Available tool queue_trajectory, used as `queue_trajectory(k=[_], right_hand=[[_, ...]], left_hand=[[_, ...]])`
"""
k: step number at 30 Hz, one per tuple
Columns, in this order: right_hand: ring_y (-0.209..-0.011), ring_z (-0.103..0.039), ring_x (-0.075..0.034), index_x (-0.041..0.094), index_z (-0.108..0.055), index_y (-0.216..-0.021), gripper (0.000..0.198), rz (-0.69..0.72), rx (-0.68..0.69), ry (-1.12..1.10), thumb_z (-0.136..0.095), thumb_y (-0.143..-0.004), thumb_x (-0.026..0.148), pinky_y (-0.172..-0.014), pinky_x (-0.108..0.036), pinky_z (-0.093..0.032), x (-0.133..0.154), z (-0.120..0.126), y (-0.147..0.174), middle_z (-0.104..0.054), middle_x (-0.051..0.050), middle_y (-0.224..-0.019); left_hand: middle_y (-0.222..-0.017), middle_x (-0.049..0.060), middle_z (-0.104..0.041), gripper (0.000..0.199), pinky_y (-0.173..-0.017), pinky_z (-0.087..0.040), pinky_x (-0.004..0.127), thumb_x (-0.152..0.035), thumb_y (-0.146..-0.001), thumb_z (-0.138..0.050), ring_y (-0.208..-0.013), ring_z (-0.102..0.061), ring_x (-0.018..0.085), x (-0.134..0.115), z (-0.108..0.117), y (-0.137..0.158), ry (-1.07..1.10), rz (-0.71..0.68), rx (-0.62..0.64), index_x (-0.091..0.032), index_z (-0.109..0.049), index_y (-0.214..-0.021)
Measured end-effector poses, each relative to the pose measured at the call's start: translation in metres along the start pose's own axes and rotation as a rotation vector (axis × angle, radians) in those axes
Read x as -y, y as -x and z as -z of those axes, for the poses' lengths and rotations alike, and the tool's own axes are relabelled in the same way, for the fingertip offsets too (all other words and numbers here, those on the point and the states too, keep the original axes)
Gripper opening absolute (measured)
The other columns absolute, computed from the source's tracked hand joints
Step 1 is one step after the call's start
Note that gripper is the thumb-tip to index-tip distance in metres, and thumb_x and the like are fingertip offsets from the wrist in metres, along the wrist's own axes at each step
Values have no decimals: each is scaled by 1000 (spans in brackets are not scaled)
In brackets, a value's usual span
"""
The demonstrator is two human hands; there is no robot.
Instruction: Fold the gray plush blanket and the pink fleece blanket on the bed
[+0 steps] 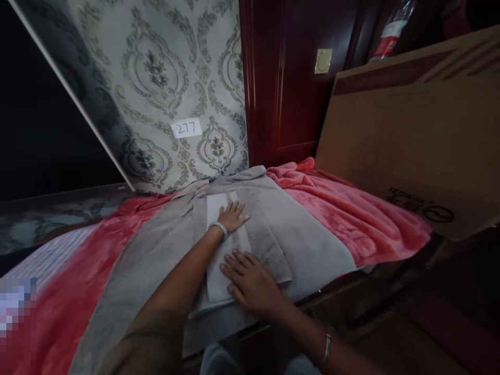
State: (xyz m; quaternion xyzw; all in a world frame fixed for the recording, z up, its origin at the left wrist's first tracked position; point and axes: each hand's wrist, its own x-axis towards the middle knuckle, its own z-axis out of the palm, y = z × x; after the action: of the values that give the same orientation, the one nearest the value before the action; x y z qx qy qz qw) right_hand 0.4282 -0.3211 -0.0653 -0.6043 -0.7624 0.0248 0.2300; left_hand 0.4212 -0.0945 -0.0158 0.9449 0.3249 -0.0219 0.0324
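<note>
Cloth [219,281] lies under my left hand [231,217], farther out, and right hand [255,285], nearer me; fingers spread, gripping nothing; its long axis seemingly points away.

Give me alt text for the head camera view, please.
A person's left hand and right hand lie flat on a gray cloth with pale bands, atop a gray blanket over a red blanket. Behind is a patterned wall; a cardboard box stands at right.

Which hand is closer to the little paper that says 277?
The left. The left hand lies flat on the folded grey cloth, below the 277 paper on the wall; the right hand rests on that cloth too, but farther from the paper.
</note>
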Motion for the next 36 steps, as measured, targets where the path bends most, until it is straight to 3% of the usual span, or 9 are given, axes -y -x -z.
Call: queue_trajectory(k=[6,9,13,16,20,23,25,27,36], right_hand=[[-150,-24,-23,24,-45,-150,51,8,5,-18,-42,-103,40,-123,-45,-21,-1,0,1,-37,-3,-159],[-151,-22,-21,25,-42,-151,52,11,-18,-7,-46,-101,36,-124,-44,-21,0,-3,2,-36,-2,-160],[-150,-24,-21,23,-44,-151,52,3,-14,-18,-47,-100,33,-123,-43,-22,2,-4,6,-38,-3,-159],[-145,-36,-23,22,-53,-144,46,26,57,-74,-49,-100,37,-119,-40,-30,-2,13,3,-49,-6,-151],[-122,-59,-21,20,-65,-131,39,24,114,-122,-43,-103,37,-109,-37,-40,-27,48,-19,-69,-9,-126],[-140,-41,-27,21,-49,-148,52,-15,74,-18,-43,-103,46,-117,-48,-28,-49,56,-36,-52,-12,-148],[-151,-20,-29,28,-38,-155,60,34,151,29,-45,-101,52,-120,-55,-16,-57,50,-40,-31,-8,-162],[-153,-8,-30,33,-33,-156,60,55,231,39,-45,-100,53,-121,-58,-10,-60,42,-39,-20,-2,-166],[-153,-3,-32,37,-31,-156,61,72,342,-27,-49,-99,48,-119,-64,-6,-45,41,-12,-19,0,-166]], left_hand=[[-169,7,-8,75,-117,-11,68,-68,-93,-24,-155,-3,34,23,2,-30,28,75,3,-32,-19,-159],[-169,5,-6,79,-116,-10,70,-72,-90,-27,-154,1,37,29,5,-35,63,102,28,-34,-19,-159],[-168,5,-12,78,-115,-13,70,-73,-89,-30,-154,-6,37,32,2,-37,73,75,27,-36,-20,-158],[-168,5,-15,77,-116,-13,69,-73,-90,-27,-154,-7,37,33,-4,-37,67,70,-23,-36,-22,-158],[-168,6,-16,77,-115,-14,70,-73,-90,-26,-154,-8,38,33,-9,-37,51,49,-59,-36,-23,-157],[-168,6,-17,76,-115,-13,70,-72,-91,-27,-154,-8,38,33,-10,-36,44,39,-61,-35,-24,-157],[-168,6,-16,75,-116,-13,70,-70,-92,-27,-153,-9,38,32,-9,-36,51,35,-59,-34,-24,-157],[-168,5,-16,74,-116,-12,70,-70,-92,-26,-153,-9,38,32,-9,-35,60,31,-63,-34,-25,-157],[-168,6,-18,76,-116,-12,68,-73,-91,-21,-154,-10,36,37,-11,-37,80,15,-62,-35,-25,-157]])
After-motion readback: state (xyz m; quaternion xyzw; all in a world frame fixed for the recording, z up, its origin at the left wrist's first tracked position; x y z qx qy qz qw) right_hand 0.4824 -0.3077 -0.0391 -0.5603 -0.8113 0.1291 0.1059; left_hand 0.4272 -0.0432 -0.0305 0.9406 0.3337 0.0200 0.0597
